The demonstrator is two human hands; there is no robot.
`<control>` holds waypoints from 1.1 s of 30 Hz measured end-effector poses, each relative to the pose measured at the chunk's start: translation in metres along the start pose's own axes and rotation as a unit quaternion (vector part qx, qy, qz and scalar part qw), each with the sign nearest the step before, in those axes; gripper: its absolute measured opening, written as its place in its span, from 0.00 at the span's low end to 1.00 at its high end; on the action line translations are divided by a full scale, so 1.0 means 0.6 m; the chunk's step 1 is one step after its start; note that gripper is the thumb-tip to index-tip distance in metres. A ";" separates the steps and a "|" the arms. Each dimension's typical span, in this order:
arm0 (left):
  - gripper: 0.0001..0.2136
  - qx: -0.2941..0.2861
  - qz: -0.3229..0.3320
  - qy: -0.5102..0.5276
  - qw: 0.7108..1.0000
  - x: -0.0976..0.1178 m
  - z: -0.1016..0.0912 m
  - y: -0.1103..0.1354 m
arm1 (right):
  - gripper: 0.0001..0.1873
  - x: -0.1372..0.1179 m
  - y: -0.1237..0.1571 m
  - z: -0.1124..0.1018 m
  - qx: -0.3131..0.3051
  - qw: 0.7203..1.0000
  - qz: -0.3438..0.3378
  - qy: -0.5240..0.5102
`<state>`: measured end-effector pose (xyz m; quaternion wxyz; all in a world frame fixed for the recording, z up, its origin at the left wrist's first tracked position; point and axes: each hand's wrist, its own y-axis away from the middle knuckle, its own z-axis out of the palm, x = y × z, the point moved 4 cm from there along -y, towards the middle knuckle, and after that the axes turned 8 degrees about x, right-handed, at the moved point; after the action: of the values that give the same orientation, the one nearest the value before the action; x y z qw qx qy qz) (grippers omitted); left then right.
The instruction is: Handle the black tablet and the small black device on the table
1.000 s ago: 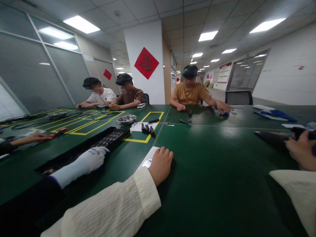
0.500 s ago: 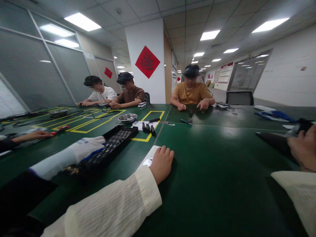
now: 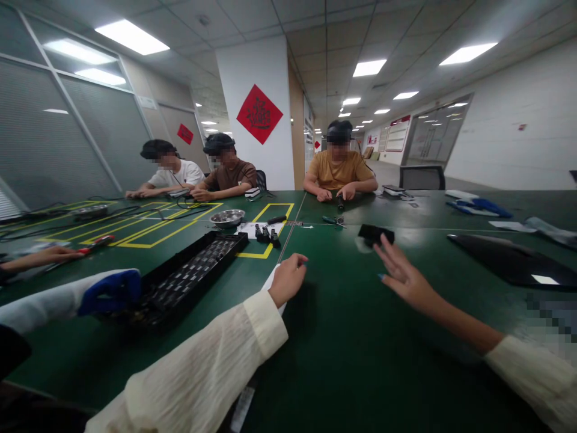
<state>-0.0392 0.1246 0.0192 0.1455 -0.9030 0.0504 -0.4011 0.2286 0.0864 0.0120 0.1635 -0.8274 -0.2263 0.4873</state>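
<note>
My left hand (image 3: 288, 279) is at the middle of the green table with its fingers curled inward. A white sheet (image 3: 271, 275) shows partly beneath it; what the curled fingers hold, if anything, is hidden. My right hand (image 3: 401, 273) reaches in from the right, fingers stretched out and thumb apart. Its fingertips overlap the lower right edge of a small black rectangular piece (image 3: 374, 233); whether they press on it I cannot tell. A pale, blurred patch shows under that piece's left end. Something small and blue is at the thumb tip.
Left of me, a gloved hand (image 3: 110, 291) touches a long black tray (image 3: 246, 237) of small parts. Beyond are a metal bowl (image 3: 228, 218), black cylindrical parts (image 3: 267, 234) and pliers (image 3: 333, 221). A dark curved panel (image 3: 509, 258) lies right. Several people sit around the table.
My right hand has come from the far right edge toward the middle, with the black piece now at its fingertips. My left fingers have curled over the sheet. The neighbour's gloved hand has moved left.
</note>
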 end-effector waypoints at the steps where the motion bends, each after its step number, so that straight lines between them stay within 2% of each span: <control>1: 0.10 0.024 -0.019 0.026 0.999 -0.006 -0.002 -0.006 | 0.39 -0.016 0.018 0.022 -0.024 0.999 0.006 -0.034; 4: 0.10 0.059 -0.041 0.070 0.995 -0.017 -0.002 -0.015 | 0.36 -0.057 0.061 0.073 -0.120 0.991 0.020 -0.064; 8: 0.09 0.080 -0.054 0.108 0.990 -0.021 -0.001 -0.013 | 0.35 -0.092 0.079 0.102 -0.210 0.978 -0.002 0.008; 10: 0.09 0.083 -0.055 0.120 0.988 -0.020 -0.002 -0.012 | 0.34 -0.100 0.078 0.106 -0.219 0.975 -0.014 0.036; 12: 0.09 0.083 -0.054 0.130 0.987 -0.020 -0.002 -0.014 | 0.32 -0.107 0.076 0.108 -0.203 0.977 -0.033 0.060; 15: 0.09 0.082 -0.051 0.141 0.985 -0.020 -0.002 -0.016 | 0.32 -0.124 0.080 0.118 -0.191 0.971 -0.090 0.114; 20: 0.09 0.081 -0.053 0.151 0.984 -0.021 -0.002 -0.016 | 0.34 -0.175 0.091 0.160 -0.246 0.937 -0.186 0.167; 24: 0.09 0.079 -0.053 0.152 0.984 -0.020 -0.002 -0.015 | 0.29 -0.199 0.090 0.186 -0.305 0.916 -0.202 0.166; 27: 0.09 0.077 -0.050 0.151 0.984 -0.020 -0.001 -0.016 | 0.25 -0.192 0.078 0.181 -0.315 0.916 -0.190 0.162; 29: 0.09 0.075 -0.049 0.150 0.985 -0.020 -0.001 -0.015 | 0.23 -0.170 0.061 0.163 -0.314 0.918 -0.182 0.159; 31: 0.09 0.073 -0.046 0.149 0.985 -0.018 -0.001 -0.013 | 0.22 -0.131 0.031 0.126 -0.284 0.927 -0.169 0.176; 32: 0.09 0.072 -0.044 0.149 0.985 -0.017 -0.002 -0.011 | 0.23 -0.104 0.011 0.098 -0.248 0.935 -0.155 0.200; 33: 0.09 0.071 -0.042 0.149 0.985 -0.014 -0.003 -0.009 | 0.25 -0.074 -0.012 0.061 -0.186 0.945 -0.125 0.240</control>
<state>-0.0465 0.1314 0.0160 0.1832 -0.8220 0.0054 -0.5392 0.1761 0.0706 0.0309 0.1156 -0.9004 -0.3690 0.1992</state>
